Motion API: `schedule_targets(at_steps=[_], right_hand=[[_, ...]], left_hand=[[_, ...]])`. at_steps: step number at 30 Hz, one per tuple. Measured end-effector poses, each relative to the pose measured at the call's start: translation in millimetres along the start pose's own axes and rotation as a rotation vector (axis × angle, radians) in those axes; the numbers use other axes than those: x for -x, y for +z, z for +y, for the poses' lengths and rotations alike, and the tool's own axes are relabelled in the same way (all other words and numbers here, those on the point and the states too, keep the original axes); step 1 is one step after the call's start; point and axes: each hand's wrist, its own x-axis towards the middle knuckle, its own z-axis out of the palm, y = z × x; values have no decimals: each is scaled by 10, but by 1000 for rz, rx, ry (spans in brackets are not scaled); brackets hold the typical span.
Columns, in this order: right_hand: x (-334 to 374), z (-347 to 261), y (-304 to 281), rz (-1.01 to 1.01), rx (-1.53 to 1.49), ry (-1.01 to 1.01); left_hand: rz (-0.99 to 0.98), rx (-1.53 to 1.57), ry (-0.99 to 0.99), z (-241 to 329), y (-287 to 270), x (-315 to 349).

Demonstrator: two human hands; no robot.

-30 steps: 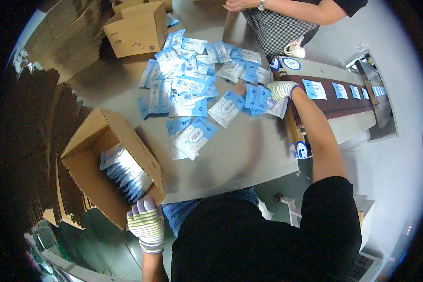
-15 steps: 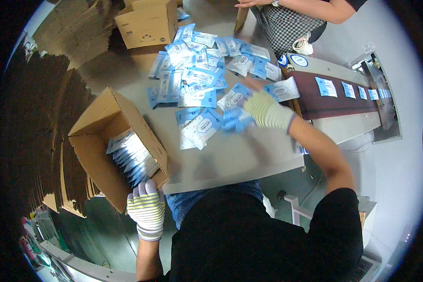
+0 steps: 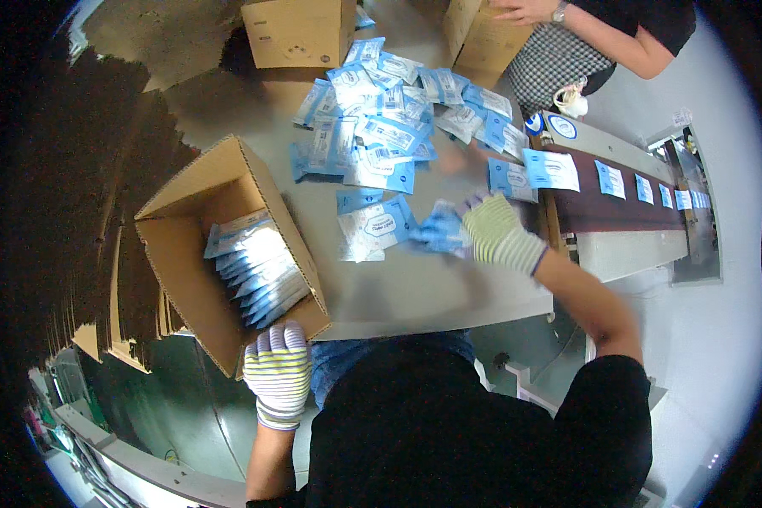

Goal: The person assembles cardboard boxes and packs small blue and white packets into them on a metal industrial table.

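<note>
My right hand [image 3: 501, 230], in a pale striped knit glove, is closed on a small bunch of blue-and-white packets [image 3: 443, 230] over the table; motion smears them. My left hand [image 3: 278, 372], in a matching glove, grips the near rim of an open cardboard box [image 3: 292, 229], fingers hooked over its edge. Inside the box, several packets [image 3: 261, 269] stand in an overlapping row. Two or more loose packets [image 3: 378, 223] lie between the box and my right hand. Beyond them spreads a larger heap of packets [image 3: 389, 131].
A conveyor belt [image 3: 584, 209] at the right carries spaced packets [image 3: 611, 179]; one packet [image 3: 552, 169] overhangs its end. Another cardboard box [image 3: 300, 35] stands at the far side. A co-worker's hand [image 3: 525, 10] rests at a further box [image 3: 491, 42]. Flattened cardboard [image 3: 135, 144] is at left.
The view has shifted. My right hand has come nearer with the packets, and a packet that lay beside it is gone from the table. Belt packets have advanced leftward. My left hand stays on the box.
</note>
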Motion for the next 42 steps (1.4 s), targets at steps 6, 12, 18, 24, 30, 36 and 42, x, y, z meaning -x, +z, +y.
schedule_targets(at_steps=[6, 12, 18, 24, 30, 36, 42], right_hand=[[202, -383, 212, 36, -142, 114], [210, -196, 790, 571, -1332, -211], [194, -531, 861, 665, -1706, -253], [152, -516, 299, 1004, -920, -353], [241, -654, -357, 1562, 56, -522], [70, -891, -739, 1685, 143, -683], [-139, -1034, -757, 1643, -116, -755]], left_hand=[[-32, 51, -30, -3, -20, -82], [10, 34, -37, -23, 10, -89], [46, -2, 7, 19, -18, -139], [25, 39, -12, -14, -10, -110], [9, -53, -7, 78, -27, -62], [88, -106, 41, 58, -3, 2], [140, -47, 30, 67, 52, 57]])
